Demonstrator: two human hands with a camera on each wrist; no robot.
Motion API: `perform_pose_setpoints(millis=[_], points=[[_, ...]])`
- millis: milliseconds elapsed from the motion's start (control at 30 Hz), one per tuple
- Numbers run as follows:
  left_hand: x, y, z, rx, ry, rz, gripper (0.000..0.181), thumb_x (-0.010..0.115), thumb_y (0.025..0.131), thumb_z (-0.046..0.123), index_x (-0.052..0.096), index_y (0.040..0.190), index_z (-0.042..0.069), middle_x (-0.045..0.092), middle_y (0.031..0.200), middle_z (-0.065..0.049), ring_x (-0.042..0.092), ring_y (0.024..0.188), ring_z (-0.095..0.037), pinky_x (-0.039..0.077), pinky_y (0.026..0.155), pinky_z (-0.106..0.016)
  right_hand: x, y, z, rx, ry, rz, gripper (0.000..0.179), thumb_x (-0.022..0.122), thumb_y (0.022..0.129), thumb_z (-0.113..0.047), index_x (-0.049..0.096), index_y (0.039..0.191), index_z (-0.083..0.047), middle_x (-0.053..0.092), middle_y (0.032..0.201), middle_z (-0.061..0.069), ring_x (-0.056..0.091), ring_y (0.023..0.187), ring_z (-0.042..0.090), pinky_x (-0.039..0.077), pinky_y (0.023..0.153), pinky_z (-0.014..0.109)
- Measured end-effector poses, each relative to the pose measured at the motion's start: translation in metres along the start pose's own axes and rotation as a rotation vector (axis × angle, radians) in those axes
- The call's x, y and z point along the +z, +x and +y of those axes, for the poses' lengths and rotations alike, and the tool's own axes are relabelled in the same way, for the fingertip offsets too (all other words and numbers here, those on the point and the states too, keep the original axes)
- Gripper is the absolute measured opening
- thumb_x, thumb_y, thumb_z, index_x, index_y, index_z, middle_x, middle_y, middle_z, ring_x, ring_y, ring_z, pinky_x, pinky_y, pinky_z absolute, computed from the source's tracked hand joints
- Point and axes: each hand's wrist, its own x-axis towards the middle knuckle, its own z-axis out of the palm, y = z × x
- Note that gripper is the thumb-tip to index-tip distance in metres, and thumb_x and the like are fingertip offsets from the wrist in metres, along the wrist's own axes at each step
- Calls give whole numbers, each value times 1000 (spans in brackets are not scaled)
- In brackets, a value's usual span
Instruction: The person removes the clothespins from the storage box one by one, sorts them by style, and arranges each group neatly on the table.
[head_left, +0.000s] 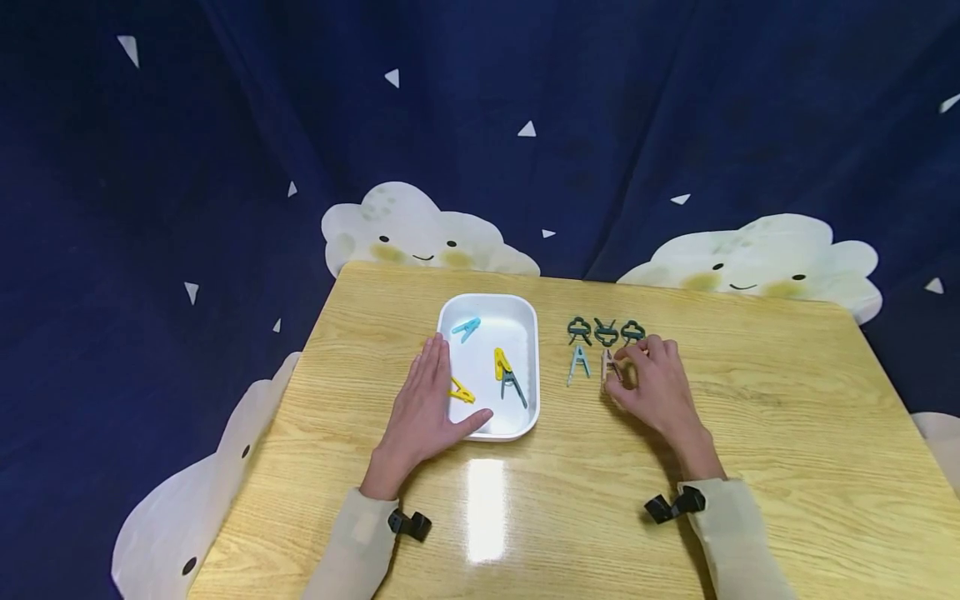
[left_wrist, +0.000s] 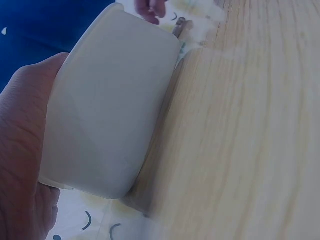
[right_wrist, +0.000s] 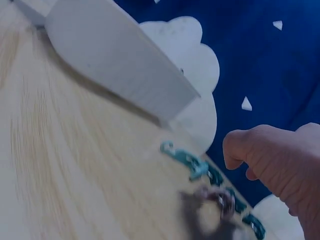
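Note:
My left hand [head_left: 422, 408] lies along the left side of a white plastic tray [head_left: 531, 333], fingers straight at the rim and thumb over the near edge. In the tray are a light blue clothespin [head_left: 467, 328], a yellow clothespin [head_left: 501, 362], a grey-green clothespin [head_left: 512, 385] and another yellow clothespin [head_left: 462, 392], partly hidden by my hand. My right hand [head_left: 660, 392] hovers at a pinkish-brown clothespin [right_wrist: 220, 200] on the table, its thumb and forefinger bent with a gap between them. In the right wrist view, the hand appears apart from that clothespin.
Left of the pinkish-brown one lies a light blue clothespin [head_left: 578, 364]. Behind them is a row of three dark green clips [head_left: 606, 333]. The wooden table [head_left: 570, 517] meets a dark blue cloth [head_left: 480, 75] with cloud prints at its far edge.

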Motion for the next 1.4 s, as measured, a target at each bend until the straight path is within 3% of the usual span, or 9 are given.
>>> perform_pose_setpoints(millis=[333, 567, 800, 1133, 1300, 1400], points=[[-1, 0, 1, 8, 3, 13, 127, 53, 86, 85, 3, 166, 0, 3, 176, -16, 2, 163, -26, 11, 131, -42, -1, 23, -42, -60, 4, -38, 40, 72, 82, -36, 77, 100, -1, 52, 84, 7, 44, 84, 33, 35, 74, 43], [-1, 0, 1, 0, -14, 6, 127, 51, 85, 87, 4, 166, 0, 1, 176, -15, -2, 162, -23, 10, 132, -42, 3, 37, -69, -117, -6, -84, 41, 72, 83, -39, 78, 106, -5, 60, 91, 8, 47, 89, 31, 40, 76, 45], [-1, 0, 2, 2, -9, 2, 129, 49, 85, 89, 3, 166, 0, 1, 176, -14, 1, 163, -26, 12, 131, -44, 9, 52, -92, -183, -37, -146, 47, 74, 83, -42, 77, 111, -4, 54, 89, 6, 45, 87, 30, 39, 78, 43], [-1, 1, 1, 15, 5, 4, 128, 49, 86, 87, 4, 166, -2, 3, 175, -16, 2, 162, -27, 13, 131, -44, 24, 66, -123, -188, -135, -358, 45, 73, 85, -43, 79, 110, -6, 59, 93, 7, 43, 90, 28, 38, 80, 39], [-1, 1, 0, 17, 9, 3, 127, 49, 86, 88, 4, 166, -2, 3, 175, -17, 1, 163, -26, 12, 131, -42, 34, 67, -139, -222, -258, -395, 35, 74, 86, -43, 74, 81, -8, 56, 85, 7, 43, 88, 28, 39, 81, 41], [-1, 0, -1, 20, 8, 9, 127, 49, 86, 87, 5, 166, -2, 4, 175, -17, 0, 162, -25, 12, 131, -43, 40, 67, -153, -238, -347, -390, 39, 73, 89, -40, 65, 66, -9, 56, 79, 8, 44, 86, 29, 40, 78, 41]])
